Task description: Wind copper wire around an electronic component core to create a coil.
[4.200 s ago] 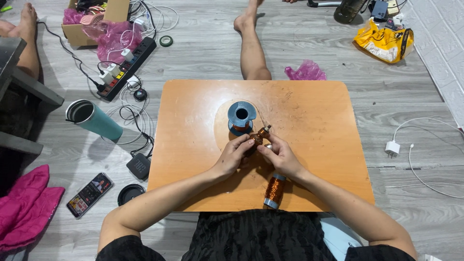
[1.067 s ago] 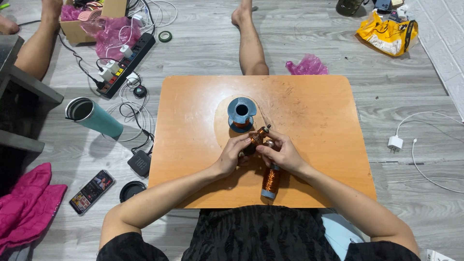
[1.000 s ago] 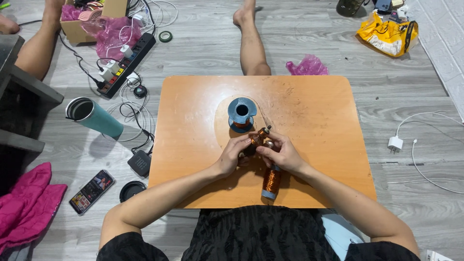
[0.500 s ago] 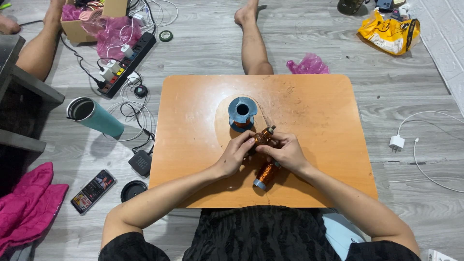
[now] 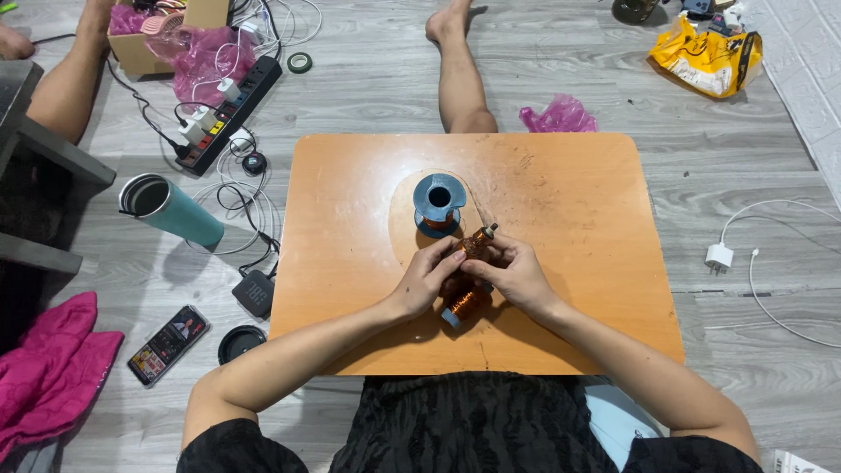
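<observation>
My left hand (image 5: 427, 278) and right hand (image 5: 512, 273) meet over the middle of the orange table (image 5: 596, 210), both closed on a small copper coil (image 5: 476, 243). A copper-wound spool (image 5: 461, 305) lies just beneath them; a blue spool (image 5: 439, 202) stands upright just beyond my fingers.

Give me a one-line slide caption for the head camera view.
Left hand and right hand hold a copper wire coil over an orange table, beside a blue spool.
</observation>
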